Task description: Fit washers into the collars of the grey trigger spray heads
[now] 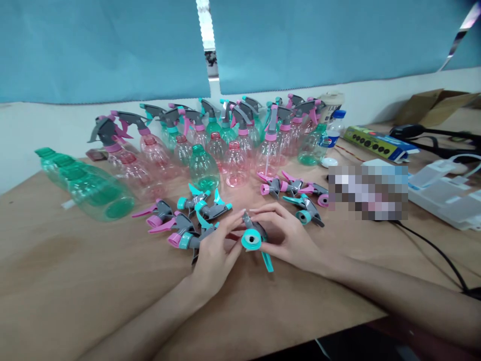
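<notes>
Both my hands hold one teal and grey spray trigger head (251, 240), its round collar turned toward me and its teal lever pointing down to the right. My left hand (218, 253) pinches it from the left; my right hand (287, 238) has its fingers curled around the grey body. Loose pink and teal spray heads (180, 228) lie beyond my left hand, partly hidden by it. Past my right hand are a teal spray head (305, 210) and several pink ones (293, 185). An uncapped green bottle (204, 168) and an uncapped pink bottle (236, 165) stand farther back.
Spray bottles with heads fitted (271, 145) crowd the table's back. Green bottles (99, 193) lie tilted at the left. On the right are a Pepsi bottle (333, 133), a cardboard box (432, 108), a long printed box (379, 143), a clear plastic case (447, 190) and a black cable (432, 245).
</notes>
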Available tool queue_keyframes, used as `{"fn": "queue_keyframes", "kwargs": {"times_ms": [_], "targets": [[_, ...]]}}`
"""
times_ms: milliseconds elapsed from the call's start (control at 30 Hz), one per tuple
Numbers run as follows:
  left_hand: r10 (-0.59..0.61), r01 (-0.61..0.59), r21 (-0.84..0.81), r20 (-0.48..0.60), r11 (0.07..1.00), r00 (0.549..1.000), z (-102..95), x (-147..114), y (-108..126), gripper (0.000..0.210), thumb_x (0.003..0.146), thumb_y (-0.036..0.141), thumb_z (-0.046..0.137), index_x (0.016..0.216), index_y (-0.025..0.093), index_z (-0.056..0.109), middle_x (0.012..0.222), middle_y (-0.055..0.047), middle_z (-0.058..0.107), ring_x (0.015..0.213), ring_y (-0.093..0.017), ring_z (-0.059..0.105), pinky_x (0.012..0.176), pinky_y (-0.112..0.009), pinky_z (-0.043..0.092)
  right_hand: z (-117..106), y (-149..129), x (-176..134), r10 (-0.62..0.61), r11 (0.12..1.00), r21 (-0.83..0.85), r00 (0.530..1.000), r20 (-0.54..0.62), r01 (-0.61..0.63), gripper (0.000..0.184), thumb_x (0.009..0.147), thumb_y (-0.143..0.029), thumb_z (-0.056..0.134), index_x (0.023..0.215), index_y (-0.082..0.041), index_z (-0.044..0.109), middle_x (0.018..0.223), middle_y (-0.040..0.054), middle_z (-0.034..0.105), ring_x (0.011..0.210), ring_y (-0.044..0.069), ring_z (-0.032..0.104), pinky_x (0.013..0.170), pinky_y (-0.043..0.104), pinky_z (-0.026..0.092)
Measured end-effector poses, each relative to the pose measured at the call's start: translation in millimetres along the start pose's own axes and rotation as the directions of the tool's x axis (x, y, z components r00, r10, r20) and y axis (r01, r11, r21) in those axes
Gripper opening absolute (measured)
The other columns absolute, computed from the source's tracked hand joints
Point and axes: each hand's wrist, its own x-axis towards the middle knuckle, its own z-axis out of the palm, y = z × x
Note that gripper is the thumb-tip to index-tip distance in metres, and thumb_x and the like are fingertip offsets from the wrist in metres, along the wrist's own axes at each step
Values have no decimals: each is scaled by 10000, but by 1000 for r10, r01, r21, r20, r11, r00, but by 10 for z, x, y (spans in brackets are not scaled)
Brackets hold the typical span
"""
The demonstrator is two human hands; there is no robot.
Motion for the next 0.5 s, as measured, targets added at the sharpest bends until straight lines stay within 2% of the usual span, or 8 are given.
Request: {"fn": "queue_keyframes", "kwargs": {"times_ms": [67, 133, 267, 333, 500], "targets": [[-25, 24, -25, -8, 999, 1000, 9, -7, 32, 440, 877, 178, 523, 1293, 242, 395, 1182, -63, 646, 985, -190, 675, 789, -301, 580, 11, 30, -14, -17, 1000, -2, 1000, -27, 17, 434, 760, -270, 712, 1148, -221, 522, 1187, 98, 544, 1119, 235, 559, 952, 416, 480], [4, -4, -38, 10, 999, 1000, 15, -12, 64, 386, 877, 158, 508, 1246, 235, 429, 1155, -57, 658, 932, -175, 690, 744, -278, 586, 17, 57, -24, -19, 1000, 24, 998, -57, 20, 453, 758, -263, 712, 1153, -223, 493, 1163, 91, 562, 1096, 230, 571, 928, 403, 498], [100, -99, -23, 76, 995, 992, 18, -28, 105, 306, 841, 98, 497, 1125, 211, 517, 987, -27, 695, 737, -131, 690, 710, -266, 578, 25, 81, -38, 69, 992, 111, 997, -23, -66, 295, 788, -210, 654, 1032, -229, 489, 983, 37, 612, 863, 170, 631, 734, 303, 550], [111, -110, -14, 65, 994, 992, 13, -35, 112, 312, 826, 120, 519, 1125, 209, 513, 961, -28, 691, 716, -135, 676, 705, -281, 575, 26, 67, -38, 108, 988, 110, 994, 2, -107, 280, 775, -205, 651, 989, -230, 473, 912, 18, 608, 783, 156, 626, 653, 273, 541], [164, -164, -39, 4, 986, 986, 7, -30, 132, 492, 744, 293, 681, 1170, 182, 461, 1094, -110, 620, 998, -241, 621, 763, -351, 568, 37, 0, -31, 137, 990, -37, 990, 43, -136, 247, 744, -124, 593, 918, -222, 449, 879, 10, 568, 697, 132, 580, 566, 238, 490]]}}
